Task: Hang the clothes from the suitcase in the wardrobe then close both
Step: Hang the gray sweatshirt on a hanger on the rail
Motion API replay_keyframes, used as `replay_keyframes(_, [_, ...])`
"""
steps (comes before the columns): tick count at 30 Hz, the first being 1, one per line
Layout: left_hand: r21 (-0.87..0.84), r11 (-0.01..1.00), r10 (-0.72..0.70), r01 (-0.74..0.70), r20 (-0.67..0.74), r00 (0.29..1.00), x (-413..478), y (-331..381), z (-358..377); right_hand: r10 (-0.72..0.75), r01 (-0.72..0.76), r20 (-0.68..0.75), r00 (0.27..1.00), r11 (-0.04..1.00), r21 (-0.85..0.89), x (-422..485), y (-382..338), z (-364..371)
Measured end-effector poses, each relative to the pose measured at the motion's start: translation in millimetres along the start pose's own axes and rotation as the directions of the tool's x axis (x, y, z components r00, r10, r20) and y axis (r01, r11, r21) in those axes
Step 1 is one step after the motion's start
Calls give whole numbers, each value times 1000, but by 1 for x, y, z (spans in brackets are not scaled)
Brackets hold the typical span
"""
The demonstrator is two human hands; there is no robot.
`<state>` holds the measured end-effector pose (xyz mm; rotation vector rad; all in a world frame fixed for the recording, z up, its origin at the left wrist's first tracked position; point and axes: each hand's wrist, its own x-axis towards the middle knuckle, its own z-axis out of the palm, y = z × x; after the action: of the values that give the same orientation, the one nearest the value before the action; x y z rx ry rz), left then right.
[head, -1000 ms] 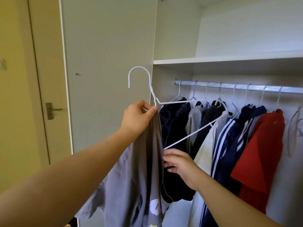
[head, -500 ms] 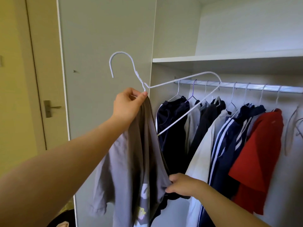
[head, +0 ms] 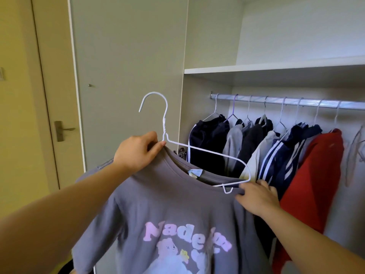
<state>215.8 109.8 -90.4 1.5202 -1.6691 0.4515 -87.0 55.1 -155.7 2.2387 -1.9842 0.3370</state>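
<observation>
The wardrobe (head: pixel 296 36) fills the right and centre of the frame, its door (head: pixel 128 56) swung open at upper centre, a shelf (head: pixel 276 68) above the rail (head: pixel 296 101). At far left are a yellow wall (head: pixel 17 135) and a room door (head: pixel 53 95). The rail's right end is cut off by the frame edge. The T-shirt (head: pixel 167 204), grey with a blurred pink print, runs off the bottom edge and hides the hanger's (head: pixel 163 124) left arm. The shirt is at lower centre, in front of the wardrobe and off the rail. The left hand (head: pixel 136 151) pinches its collar below the hanger's neck. The right hand (head: pixel 256 196) grips its shoulder at the hanger's right end. Dark clothes (head: pixel 209 141) and a red shirt (head: pixel 312 175) crowd the rail behind.
</observation>
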Motion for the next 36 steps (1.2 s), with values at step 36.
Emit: replay_keyframes(36, [-106, 994, 14, 7, 191, 982, -10, 31, 16, -148, 238, -197, 969, 764, 599, -5, -55, -30])
